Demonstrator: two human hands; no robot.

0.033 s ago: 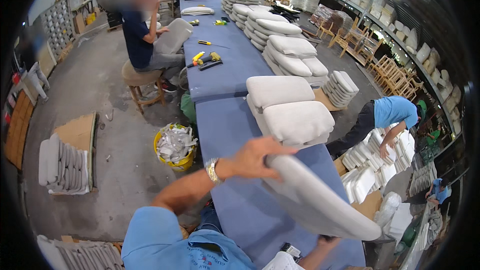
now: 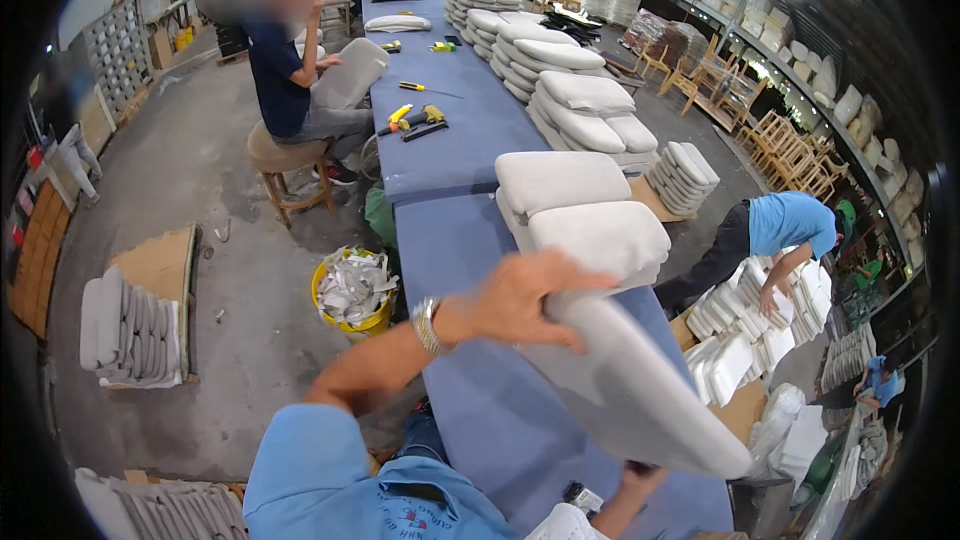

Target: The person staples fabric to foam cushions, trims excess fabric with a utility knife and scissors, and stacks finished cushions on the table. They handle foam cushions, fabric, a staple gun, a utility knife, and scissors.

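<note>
A pale grey padded seat cushion (image 2: 650,390) is tilted up over the blue-topped table. My left hand (image 2: 525,300) grips its far left corner, fingers over the top edge and thumb on the near face; a metal watch circles that wrist. Down by the cushion's lower edge, my right hand (image 2: 632,495) is closed round a small dark thing, mostly hidden. A small black-and-silver device (image 2: 580,497) sits by the right wrist. Just beyond the cushion, similar cushions (image 2: 600,235) are piled on the table.
More cushion stacks (image 2: 580,100) line the table's (image 2: 455,270) right side. A yellow-black power tool (image 2: 425,117) and a knife (image 2: 425,88) lie farther up. A yellow bucket of scraps (image 2: 355,290) stands left. One co-worker (image 2: 285,60) sits left; another (image 2: 780,225) bends over cushions on the right.
The cushion has shifted slightly left. My left hand has slid a little right along its corner, and my right hand has moved slightly left and up.
</note>
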